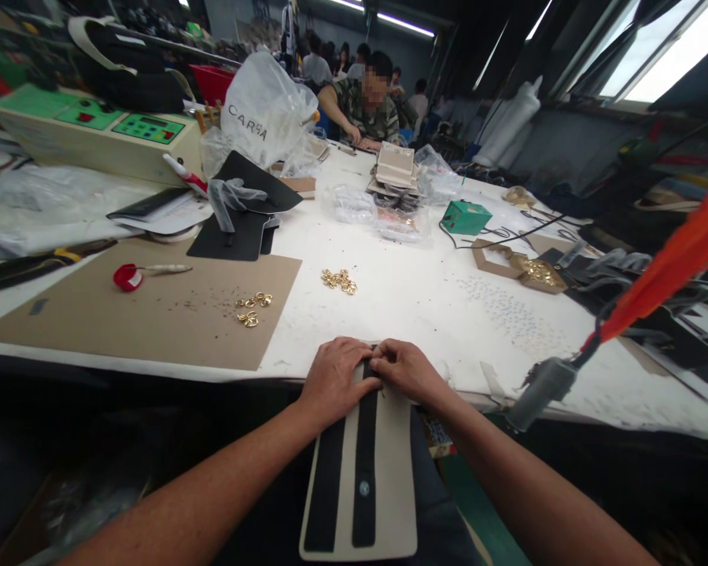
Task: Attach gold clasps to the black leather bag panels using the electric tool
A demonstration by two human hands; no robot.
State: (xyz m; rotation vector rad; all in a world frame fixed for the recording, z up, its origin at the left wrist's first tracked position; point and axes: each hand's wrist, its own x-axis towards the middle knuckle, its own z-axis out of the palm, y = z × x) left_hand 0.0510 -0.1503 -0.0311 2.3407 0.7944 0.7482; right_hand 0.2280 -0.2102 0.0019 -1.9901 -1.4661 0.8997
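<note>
A beige panel [394, 472] with rounded corners and two black strips slopes from the table edge down over my lap. One black strip [366, 440] bears a small round shiny spot near its lower end. My left hand [337, 381] grips the panel's upper end, its thumb lying across this strip. Beside it my right hand [410, 371] is closed in a pinch at the strip's top. Its fingertips almost meet those of my left hand, and what they pinch is hidden. Beyond my hands lies a small pile of gold metal rings or clasps [339, 281] on the white table.
On the left a brown board [153, 314] carries more gold hardware [249, 309] and a red cap [128, 277]. A grey tool with an orange cord [543, 393] hangs at right. A green box [466, 218] and open cartons [499, 259] stand farther back. Another person [363, 102] works across the table.
</note>
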